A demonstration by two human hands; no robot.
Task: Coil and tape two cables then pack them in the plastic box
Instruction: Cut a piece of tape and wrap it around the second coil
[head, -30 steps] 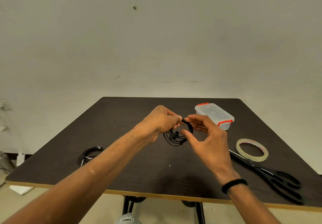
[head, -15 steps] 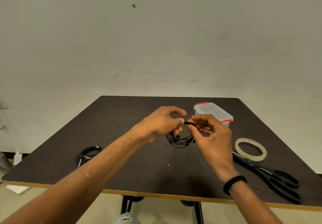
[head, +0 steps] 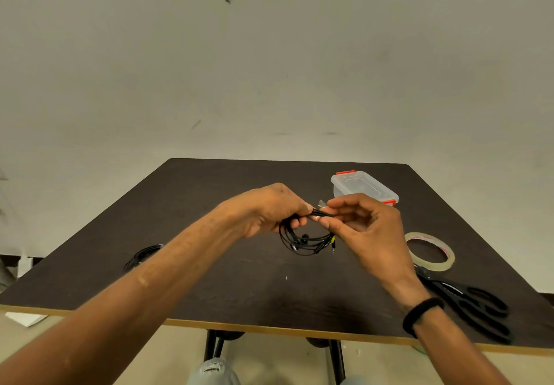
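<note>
A thin black cable coil (head: 302, 242) hangs above the middle of the dark table (head: 239, 288). My left hand (head: 269, 209) grips the coil's top left. My right hand (head: 362, 229) pinches the coil's top right, and a small strip of clear tape (head: 322, 203) sticks up between the two hands. A second black cable coil (head: 142, 257) lies on the table at the left. The clear plastic box (head: 362, 187) with red clips stands shut at the back right. A roll of clear tape (head: 430, 251) lies to the right.
Black scissors (head: 467, 305) lie near the table's front right corner, just in front of the tape roll. The table's front edge runs close below my forearms. A bare wall stands behind the table.
Both hands have closed in on the top of the coil, and the coil has tipped flatter. A piece of clear tape now shows between the fingertips.
</note>
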